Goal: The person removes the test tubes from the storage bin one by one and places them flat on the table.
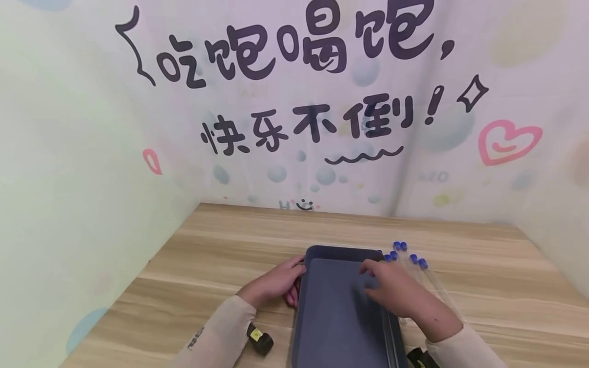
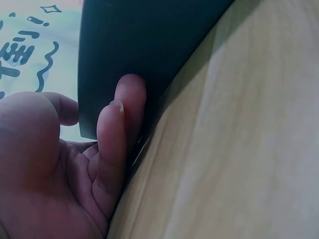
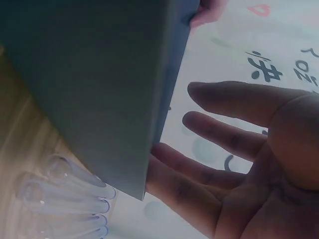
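Observation:
A dark blue-grey rectangular tray [image 1: 340, 317] with a raised rim lies lengthwise before me. My left hand [image 1: 280, 280] grips its left side near the far end. In the left wrist view the thumb hooks at the rim's edge while two fingertips press the outer wall [image 2: 114, 45], low beside the wood. Over the tray's right edge is my right hand [image 1: 395, 286], thumb and fingers spread and loosely bent, nothing held. In the right wrist view its lower fingers [image 3: 182, 191] meet the tray's corner; the thumb stands apart from the wall.
Several clear tubes with blue caps [image 1: 423, 263] lie on the wooden table [image 1: 221, 235] just right of the tray, partly behind my right hand. A printed white curtain [image 1: 294, 179] closes off the back. Black straps with yellow labels [image 1: 260, 340] hang at the wrists.

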`<state>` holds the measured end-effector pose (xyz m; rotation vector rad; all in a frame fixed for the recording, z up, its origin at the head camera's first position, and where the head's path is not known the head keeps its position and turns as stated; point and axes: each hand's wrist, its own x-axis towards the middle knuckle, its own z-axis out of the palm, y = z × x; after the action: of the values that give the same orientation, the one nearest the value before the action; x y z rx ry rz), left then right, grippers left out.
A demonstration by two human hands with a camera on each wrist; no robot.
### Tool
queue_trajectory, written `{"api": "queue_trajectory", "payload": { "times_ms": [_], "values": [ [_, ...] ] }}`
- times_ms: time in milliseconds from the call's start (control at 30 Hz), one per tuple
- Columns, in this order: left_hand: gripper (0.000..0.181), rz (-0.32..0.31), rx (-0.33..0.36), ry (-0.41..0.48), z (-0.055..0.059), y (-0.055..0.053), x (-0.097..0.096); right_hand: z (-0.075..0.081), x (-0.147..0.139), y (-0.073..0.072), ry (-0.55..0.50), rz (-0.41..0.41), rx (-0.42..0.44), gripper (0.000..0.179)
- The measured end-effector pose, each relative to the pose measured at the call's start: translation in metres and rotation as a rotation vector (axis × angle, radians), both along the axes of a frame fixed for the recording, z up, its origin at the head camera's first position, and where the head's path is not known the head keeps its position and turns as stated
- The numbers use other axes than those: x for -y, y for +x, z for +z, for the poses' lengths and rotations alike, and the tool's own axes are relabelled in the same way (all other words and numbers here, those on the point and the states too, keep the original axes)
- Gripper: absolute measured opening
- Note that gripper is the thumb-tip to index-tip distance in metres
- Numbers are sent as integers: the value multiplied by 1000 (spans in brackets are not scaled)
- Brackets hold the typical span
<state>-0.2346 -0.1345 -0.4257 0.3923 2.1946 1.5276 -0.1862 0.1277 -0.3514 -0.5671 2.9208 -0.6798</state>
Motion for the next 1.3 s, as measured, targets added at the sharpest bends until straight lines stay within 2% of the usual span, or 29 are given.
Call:
{"api": "queue_trajectory", "payload": {
  "times_ms": [300,467,600,833,1000,1300],
  "values": [
    [44,2,4,6,-1,0,0,-5,5,-3,43,3,58,33],
    [43,0,3,-1,-1,-1,0,-7,5,-3,21,13,-5,32],
    [43,-7,-4,0,1,-1,0,-8,5,-3,16,-11,-57,32],
    [44,-1,-2,-12,3,0,0,-15,9,-2,141,3,-170,34],
    [44,-1,3,-1,3,1,0,-20,10,0,192,20,-169,35],
    [44,-2,-2,-7,1,1,1,-20,7,2,186,90,-158,35]
  ]
}}
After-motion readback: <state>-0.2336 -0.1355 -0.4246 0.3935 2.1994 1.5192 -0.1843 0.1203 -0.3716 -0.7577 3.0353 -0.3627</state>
